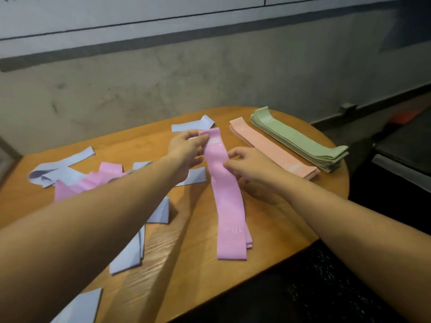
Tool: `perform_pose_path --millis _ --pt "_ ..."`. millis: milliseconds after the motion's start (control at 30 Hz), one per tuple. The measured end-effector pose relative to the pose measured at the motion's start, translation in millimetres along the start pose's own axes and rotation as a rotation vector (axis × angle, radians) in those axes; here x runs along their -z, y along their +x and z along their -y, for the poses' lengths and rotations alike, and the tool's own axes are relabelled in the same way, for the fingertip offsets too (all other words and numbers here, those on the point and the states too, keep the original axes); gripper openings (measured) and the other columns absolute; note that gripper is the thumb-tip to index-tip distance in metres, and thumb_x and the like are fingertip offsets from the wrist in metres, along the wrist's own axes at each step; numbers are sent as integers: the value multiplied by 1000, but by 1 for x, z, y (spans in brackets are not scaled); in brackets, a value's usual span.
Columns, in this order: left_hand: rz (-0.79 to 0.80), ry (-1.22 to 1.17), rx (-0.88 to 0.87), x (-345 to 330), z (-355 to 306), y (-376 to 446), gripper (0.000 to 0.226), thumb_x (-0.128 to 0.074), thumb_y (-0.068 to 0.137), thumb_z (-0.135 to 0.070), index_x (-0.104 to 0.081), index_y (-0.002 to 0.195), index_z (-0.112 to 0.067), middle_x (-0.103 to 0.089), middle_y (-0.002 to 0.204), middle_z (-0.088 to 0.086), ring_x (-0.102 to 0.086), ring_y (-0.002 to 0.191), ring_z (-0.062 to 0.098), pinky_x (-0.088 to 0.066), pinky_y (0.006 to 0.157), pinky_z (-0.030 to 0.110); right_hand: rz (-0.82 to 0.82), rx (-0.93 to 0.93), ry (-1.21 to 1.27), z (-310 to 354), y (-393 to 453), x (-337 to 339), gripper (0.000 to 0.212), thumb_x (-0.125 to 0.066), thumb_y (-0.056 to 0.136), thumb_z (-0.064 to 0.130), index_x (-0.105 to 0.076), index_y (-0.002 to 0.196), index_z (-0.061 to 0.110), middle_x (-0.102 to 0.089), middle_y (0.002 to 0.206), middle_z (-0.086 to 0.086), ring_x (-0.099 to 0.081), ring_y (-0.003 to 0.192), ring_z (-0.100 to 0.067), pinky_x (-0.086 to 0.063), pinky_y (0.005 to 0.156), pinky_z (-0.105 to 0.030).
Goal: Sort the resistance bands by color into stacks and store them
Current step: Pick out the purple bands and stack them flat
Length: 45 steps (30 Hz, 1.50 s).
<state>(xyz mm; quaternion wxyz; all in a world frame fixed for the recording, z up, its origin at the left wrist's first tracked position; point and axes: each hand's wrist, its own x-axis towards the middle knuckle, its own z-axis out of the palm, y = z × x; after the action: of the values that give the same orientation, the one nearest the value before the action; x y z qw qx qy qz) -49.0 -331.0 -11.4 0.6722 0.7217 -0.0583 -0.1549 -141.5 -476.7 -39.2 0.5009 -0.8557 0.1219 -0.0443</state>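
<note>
**benchwarmer:** Why are both hands on that one flat pink elastic resistance band (229,197) instead of just dropping it?

**loopy_kay:** Looks like squaring it up. The left hand (186,151) pinches the far end between thumb and fingertips, fingers curled onto the fabric. The right hand (245,165) has its fingertips closed on the band's right edge about a third of the way down. Holding it at two spots keeps the floppy strip straight, I'd guess, so it lands flush on the other pink bands whose ends peek out underneath at the near end.

**benchwarmer:** So that's the pink stack starting, mid-table?

**loopy_kay:** Yeah, it runs lengthwise on the rounded wooden table (268,231), just left of the finished-looking piles: a peach stack of bands (270,148) and, touching it on the far side, a sage-green stack of bands (298,141). Parallel rows, probably so each colour is easy to scoop up for storing.

**benchwarmer:** And the mess on the left?

**loopy_kay:** Unsorted. Loose pale blue bands (127,255) scattered around, plus a crumpled bunch of pink bands (93,180) under the left forearm. Blue has no stack yet, so I'd say roughly halfway.
</note>
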Motion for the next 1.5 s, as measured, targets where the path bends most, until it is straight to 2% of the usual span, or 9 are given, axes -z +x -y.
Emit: perform_pose_path --millis 200,333,633,833,900,1033,1200,1300,1500 --pt "7 125 43 -3 20 42 20 -68 95 -14 -67 115 -9 -68 92 8 -63 66 18 -55 51 23 -42 88 -348 -15 29 -8 38 -66 92 34 -61 128 26 -59 84 12 -58 72 -8 -45 59 -25" --pt "-4 221 15 -6 34 59 18 -64 97 -8 -67 114 -7 -64 89 9 -62 63 14 -57 52 22 -89 106 -385 -33 34 -11 51 -65 91 40 -50 139 35 -62 87 12 -61 80 -8 -54 69 -35" --pt "-25 516 -137 1 50 78 41 -59 95 -4 -60 134 -17 -64 96 -6 -65 66 13 -61 65 27 -202 134 -361 -50 36 -16 15 -58 95 43 -62 109 41 -64 85 17 -59 81 -2 -44 63 -22" --pt "10 650 -168 2 46 82 36 -61 99 -20 -63 135 -17 -65 125 -3 -64 90 7 -46 62 9 -206 156 -321 -50 32 -15 11 -58 97 42 -62 106 38 -64 86 14 -60 80 -5 -52 67 -31" --pt "3 633 -134 1 45 84 32 -61 100 -21 -67 131 -15 -69 121 2 -65 92 12 -50 69 13 -201 161 -341 -49 31 -15 10 -57 97 42 -62 105 37 -64 87 13 -60 81 -6 -52 66 -31" --pt "15 606 -81 -3 42 85 26 -60 101 -22 -70 125 -17 -68 92 -1 -62 68 8 -48 48 11 -209 157 -308 -49 31 -14 8 -57 97 40 -62 102 36 -63 87 13 -59 80 -7 -49 62 -28" --pt "13 647 -50 -4 38 88 26 -60 101 -24 -72 123 -18 -68 97 1 -62 72 8 -51 57 15 -221 148 -233 -49 31 -12 8 -57 97 38 -64 100 33 -64 87 11 -60 80 -7 -54 69 -35" --pt "16 616 -33 -4 37 87 19 -62 100 -21 -75 113 -16 -67 88 0 -62 69 9 -49 48 13 -217 151 -215 -49 31 -11 9 -57 97 37 -64 100 32 -64 86 10 -60 80 -8 -54 68 -36" --pt "91 697 -41 -9 33 85 21 -64 99 -22 -74 117 -20 -69 100 -4 -64 85 7 -50 67 15 -205 183 -320 -51 34 -13 10 -57 98 41 -60 107 36 -62 87 14 -59 77 -8 -51 61 -29"
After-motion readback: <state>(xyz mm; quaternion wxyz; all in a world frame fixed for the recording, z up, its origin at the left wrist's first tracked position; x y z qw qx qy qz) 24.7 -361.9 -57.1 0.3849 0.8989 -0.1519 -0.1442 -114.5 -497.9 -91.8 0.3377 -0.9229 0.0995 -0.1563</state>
